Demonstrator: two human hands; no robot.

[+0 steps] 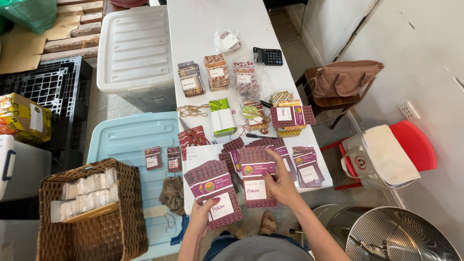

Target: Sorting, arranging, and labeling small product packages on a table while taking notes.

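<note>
The left hand [202,209] pinches a flat maroon packet [214,192] by its lower left corner, thumb on the printed face and fingers behind, holding it just off the near edge of the white table [203,29]. The right hand [280,182] has its fingers pressed on a second packet [257,180] of the same kind, thumb at the right edge, fingertips reaching to the top; that packet lies on the table among a loose fan of matching packets [305,165].

These packets look light, thin and fairly stiff, like printed card sleeves or flat pouches, so a corner pinch seems enough to carry one. The glossy faces may slide over each other when stacked; taking hold at an edge or corner, with the thumb on top, looks the safest grip.

Farther out on the table lie red scissors [194,136], a green-and-white bundle [222,116], more patterned stacks [216,72] and a black calculator [268,56]. To the left stand a wicker basket [121,232] with white wrapped blocks, a pale blue bin lid [130,135] bearing two small packets, and a white tub [135,53]. To the right are a brown bag [344,77] on a chair and a red stool [416,144].
</note>
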